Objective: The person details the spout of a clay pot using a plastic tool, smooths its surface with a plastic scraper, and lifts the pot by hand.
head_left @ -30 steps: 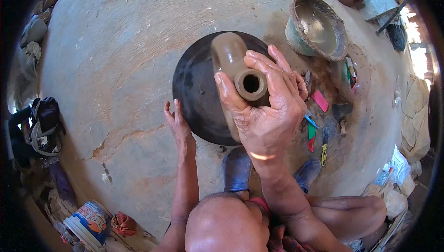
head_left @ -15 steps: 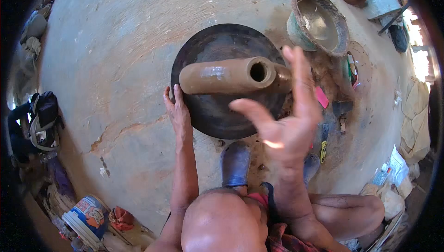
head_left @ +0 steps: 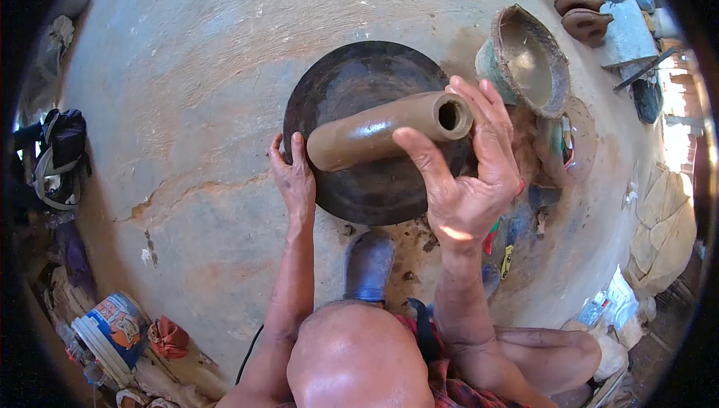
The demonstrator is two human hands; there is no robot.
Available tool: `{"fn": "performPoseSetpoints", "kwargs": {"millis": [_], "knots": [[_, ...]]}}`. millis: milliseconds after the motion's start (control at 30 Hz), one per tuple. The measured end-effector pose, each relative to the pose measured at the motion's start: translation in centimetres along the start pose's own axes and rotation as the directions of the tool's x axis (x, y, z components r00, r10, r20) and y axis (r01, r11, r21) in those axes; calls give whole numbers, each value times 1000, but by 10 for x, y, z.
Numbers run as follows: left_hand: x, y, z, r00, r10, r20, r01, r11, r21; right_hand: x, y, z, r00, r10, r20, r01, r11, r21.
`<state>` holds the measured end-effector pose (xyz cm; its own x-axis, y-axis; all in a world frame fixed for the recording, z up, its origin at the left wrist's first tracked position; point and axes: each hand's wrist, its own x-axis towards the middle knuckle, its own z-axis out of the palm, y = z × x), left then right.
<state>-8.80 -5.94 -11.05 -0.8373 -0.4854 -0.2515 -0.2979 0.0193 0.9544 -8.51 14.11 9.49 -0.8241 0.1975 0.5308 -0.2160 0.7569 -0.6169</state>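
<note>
One round wheel (head_left: pixel 367 198) carries one clay vessel (head_left: pixel 367 132) with one visible opening; two hands show, the left hand (head_left: pixel 294 180) at the wheel's left edge, the right hand (head_left: pixel 472 172) by its right edge; two blue shoes (head_left: pixel 368 266) sit off its near edge; one basin (head_left: pixel 496 71), one printed bucket (head_left: pixel 120 326); at least four clay pieces (head_left: pixel 584 25) at the floor's (head_left: pixel 187 71) upper right corner.

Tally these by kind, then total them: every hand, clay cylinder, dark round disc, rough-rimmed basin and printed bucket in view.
Hands: 2 (left hand, right hand)
Clay cylinder: 1
Dark round disc: 1
Rough-rimmed basin: 1
Printed bucket: 1
Total: 6
</note>
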Motion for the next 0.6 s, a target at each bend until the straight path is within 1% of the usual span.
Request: {"fn": "performPoseSetpoints", "kwargs": {"millis": [33, 67, 133, 167, 233, 267, 300, 333, 367, 400, 433, 500, 533, 567, 600], "knots": [[-2, 4, 1, 1000, 3, -11, -3, 1000, -6, -1, 3, -1, 1000, 14, 7, -14, 998, 64], [-3, 2, 1, 1000, 5, -11, -5, 1000, -12, 2, 7, -5, 1000, 9, 5, -9, 998, 62], [-2, -3, 1, 1000, 6, -14, -7, 998, -57, 9, 16, -16, 988, -66, 139, 48, 990, 129], [-1, -5, 1, 1000, 8, -9, -9, 998, -65, 13, 18, -23, 988, -71, 135, 55, 991, 122], [-1, -5, 0, 999, 44, -18, -44, 999, 7, 18, 22, -35, 985, -66, 157, 52, 995, 91], [-1, -5, 1, 999, 45, -15, -45, 999, -5, 19, 25, -40, 984, -67, 163, 55, 995, 78], [-3, -1, 1, 1000, 23, -11, -23, 1000, -12, 20, 27, -43, 986, -136, 94, 121, 981, 149], [-5, 2, 1, 1000, 2, -7, -2, 1000, -18, 17, 25, -46, 991, -133, 17, 129, 980, 151], [-5, 0, 2, 1000, 12, -10, -13, 999, -44, 16, 21, -47, 990, -130, -59, 137, 979, 151], [-4, -4, 1, 1000, 17, -10, -18, 998, -52, 17, 18, -48, 988, -138, -63, 146, 978, 148], [-3, -8, 0, 1000, 17, -8, -17, 999, -46, 19, 16, -48, 979, -199, -50, 202, 977, 74], [-2, -10, 1, 1000, 25, -6, -25, 998, -55, 23, 4, -41, 968, -251, -25, 250, 967, -41], [-4, -9, 0, 997, 62, -34, -61, 998, 29, 27, -1, -39, 965, -260, -27, 258, 965, -46], [-6, -8, 0, 993, 101, -60, -93, 989, 116, 31, -6, -38, 943, -332, 31, 333, 937, -105], [-8, -6, 0, 993, 103, -58, -96, 989, 110, 33, -8, -38, 914, -394, 92, 405, 900, -160]]}}
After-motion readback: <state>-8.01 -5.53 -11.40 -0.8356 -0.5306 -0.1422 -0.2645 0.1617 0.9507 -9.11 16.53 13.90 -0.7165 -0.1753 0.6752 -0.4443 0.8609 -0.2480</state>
